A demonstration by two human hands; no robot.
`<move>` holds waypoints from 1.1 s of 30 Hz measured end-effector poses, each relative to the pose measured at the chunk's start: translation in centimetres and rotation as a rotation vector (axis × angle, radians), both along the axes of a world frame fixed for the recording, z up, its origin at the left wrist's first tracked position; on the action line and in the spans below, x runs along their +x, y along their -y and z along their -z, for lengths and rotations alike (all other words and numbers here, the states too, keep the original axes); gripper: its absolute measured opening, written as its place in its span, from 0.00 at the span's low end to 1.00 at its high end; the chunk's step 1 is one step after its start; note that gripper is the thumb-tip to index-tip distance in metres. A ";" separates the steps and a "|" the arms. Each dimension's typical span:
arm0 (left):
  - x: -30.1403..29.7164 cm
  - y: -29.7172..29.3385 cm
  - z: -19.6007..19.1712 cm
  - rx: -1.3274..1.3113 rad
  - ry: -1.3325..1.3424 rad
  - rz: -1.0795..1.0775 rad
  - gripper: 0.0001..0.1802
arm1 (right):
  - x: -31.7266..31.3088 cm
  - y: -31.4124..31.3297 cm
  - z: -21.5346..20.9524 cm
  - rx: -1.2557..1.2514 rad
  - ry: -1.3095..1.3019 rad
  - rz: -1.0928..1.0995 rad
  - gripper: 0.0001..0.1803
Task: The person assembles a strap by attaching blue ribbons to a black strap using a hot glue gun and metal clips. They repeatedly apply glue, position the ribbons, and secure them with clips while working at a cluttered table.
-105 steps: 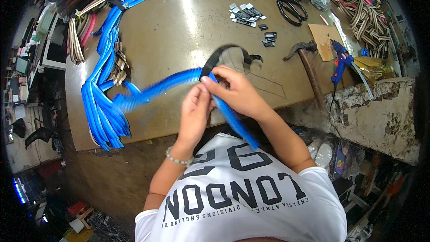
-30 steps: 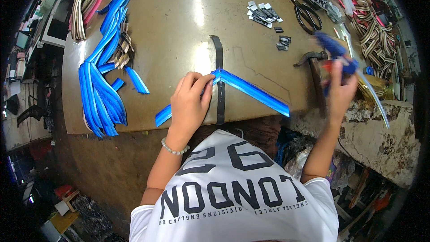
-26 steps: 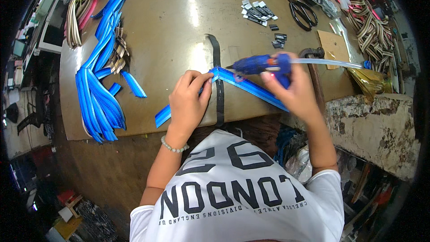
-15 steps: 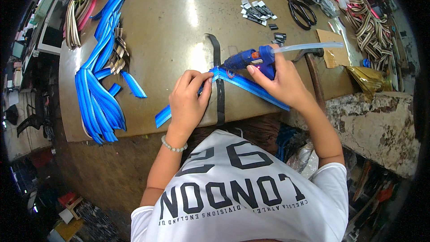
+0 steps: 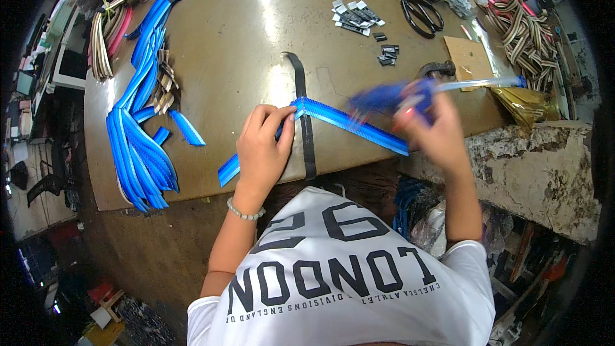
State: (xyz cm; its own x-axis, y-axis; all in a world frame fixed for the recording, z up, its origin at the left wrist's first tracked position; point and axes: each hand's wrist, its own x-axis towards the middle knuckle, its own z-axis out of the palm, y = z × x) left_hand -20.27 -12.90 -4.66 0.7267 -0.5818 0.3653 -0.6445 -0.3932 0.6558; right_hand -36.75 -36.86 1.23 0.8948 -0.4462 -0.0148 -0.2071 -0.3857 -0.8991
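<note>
My left hand (image 5: 262,144), a beaded bracelet at its wrist, pinches a blue striped ribbon (image 5: 359,129) between thumb and fingertips. The ribbon bends into a shallow peak there, and its two arms slope toward the table's near edge. A black strap (image 5: 310,157) runs lengthwise at the bend, crossed by the ribbon. To the right, my right hand (image 5: 441,129) is closed around a blue glue gun (image 5: 407,100) with a translucent glue stick (image 5: 477,84) in its back. Hand and gun are smeared by motion, and the nozzle is apart from the ribbon.
A long bundle of blue ribbons (image 5: 138,154) lies at the left, with short cut pieces (image 5: 187,128) beside it. Small black-and-white labels (image 5: 354,18), black-handled scissors (image 5: 419,14), a hammer (image 5: 439,69), cardboard (image 5: 469,57) and striped straps (image 5: 522,32) occupy the far right.
My right hand has drawn the glue gun away to the right, off the ribbon's bend. My left hand keeps its pinch on the ribbon. The view has shifted slightly.
</note>
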 end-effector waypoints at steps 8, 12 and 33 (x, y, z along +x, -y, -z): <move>-0.1 -0.7 -0.6 0.032 -0.016 0.064 0.09 | -7.0 11.5 3.0 -0.673 -0.270 1.032 0.31; -0.2 -0.3 -0.4 0.014 -0.027 0.047 0.09 | -7.0 7.6 -1.5 -0.635 -0.897 0.802 0.30; -0.7 0.2 -1.2 -0.333 -0.256 0.052 0.11 | 7.8 2.2 -0.2 0.306 0.337 0.142 0.14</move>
